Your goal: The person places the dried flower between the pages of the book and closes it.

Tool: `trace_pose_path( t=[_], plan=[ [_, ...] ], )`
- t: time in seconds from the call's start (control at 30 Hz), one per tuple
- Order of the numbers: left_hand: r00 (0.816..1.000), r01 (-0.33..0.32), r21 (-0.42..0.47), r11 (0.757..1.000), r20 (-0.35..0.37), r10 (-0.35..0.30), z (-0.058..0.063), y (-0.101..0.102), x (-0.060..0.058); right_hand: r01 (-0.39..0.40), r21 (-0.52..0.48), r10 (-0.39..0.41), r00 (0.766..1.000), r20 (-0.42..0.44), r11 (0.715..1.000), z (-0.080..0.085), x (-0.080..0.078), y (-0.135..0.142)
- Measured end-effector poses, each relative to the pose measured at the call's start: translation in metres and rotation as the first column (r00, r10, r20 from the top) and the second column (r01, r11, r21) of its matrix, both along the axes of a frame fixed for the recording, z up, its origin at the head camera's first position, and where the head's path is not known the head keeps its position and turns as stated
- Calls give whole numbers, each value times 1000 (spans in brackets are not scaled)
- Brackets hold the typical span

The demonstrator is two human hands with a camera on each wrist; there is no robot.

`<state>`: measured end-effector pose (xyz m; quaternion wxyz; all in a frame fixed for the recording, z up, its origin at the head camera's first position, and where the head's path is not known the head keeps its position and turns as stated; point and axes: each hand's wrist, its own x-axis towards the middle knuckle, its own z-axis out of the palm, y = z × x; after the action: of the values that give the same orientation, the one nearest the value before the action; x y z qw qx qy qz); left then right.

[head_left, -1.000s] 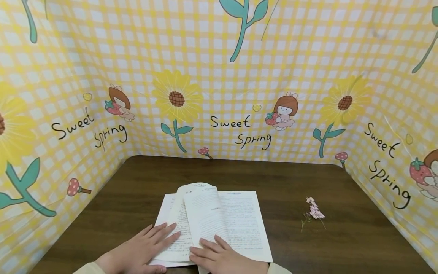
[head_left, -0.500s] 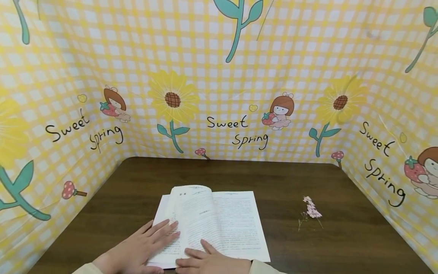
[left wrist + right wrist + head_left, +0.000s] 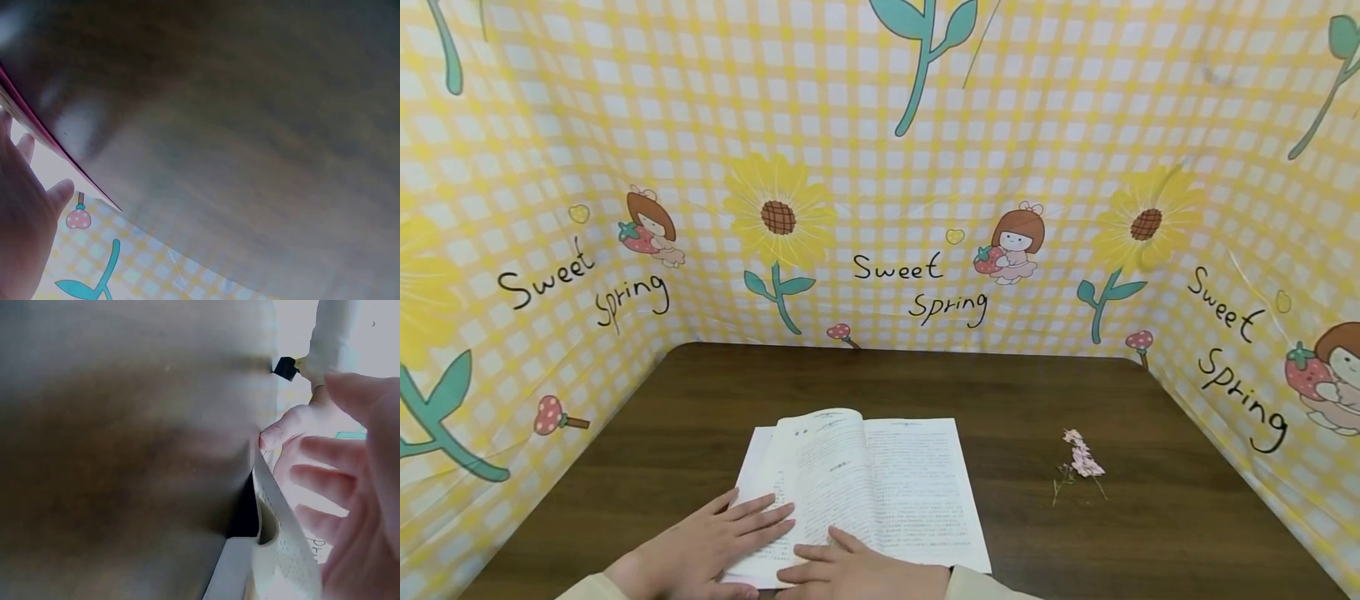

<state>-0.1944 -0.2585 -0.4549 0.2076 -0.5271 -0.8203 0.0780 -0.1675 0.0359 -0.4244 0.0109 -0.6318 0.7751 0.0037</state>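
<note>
An open book [image 3: 917, 492] with printed text lies near the front of the table. Its left-hand pages bulge up toward the spine; the right page lies flatter. My left hand [image 3: 711, 542] rests with spread, straight fingers on the book's left side. Beside it, my right hand [image 3: 861, 577] lies with extended fingers over the lower part of the raised left page [image 3: 831, 475]. In the left wrist view, a thin pinkish-red cover edge [image 3: 56, 147] shows beside the left hand. The right wrist view catches the curved page [image 3: 278, 525] near the right fingers.
A small sprig of pink flowers [image 3: 1084, 458] lies on the dark wooden table [image 3: 1022, 400], right of the book. Yellow checked cloth [image 3: 895, 200] with sunflowers and lettering stands round the back and sides.
My right hand has slid left, and the page beneath it has turned over toward the left side, near my left hand. The left hand stays almost in place.
</note>
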Motion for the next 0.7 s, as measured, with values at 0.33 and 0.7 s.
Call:
trace_pose_path(
  t=[0.33,0.7],
  plan=[
    [998,-57,22,998,29,57,2,2,1,-29,-216,38,999,39,976,19,2,32],
    [982,-189,61,980,18,188,3,7,1,147,-479,-118,989,91,865,15,-10,97]
  ],
)
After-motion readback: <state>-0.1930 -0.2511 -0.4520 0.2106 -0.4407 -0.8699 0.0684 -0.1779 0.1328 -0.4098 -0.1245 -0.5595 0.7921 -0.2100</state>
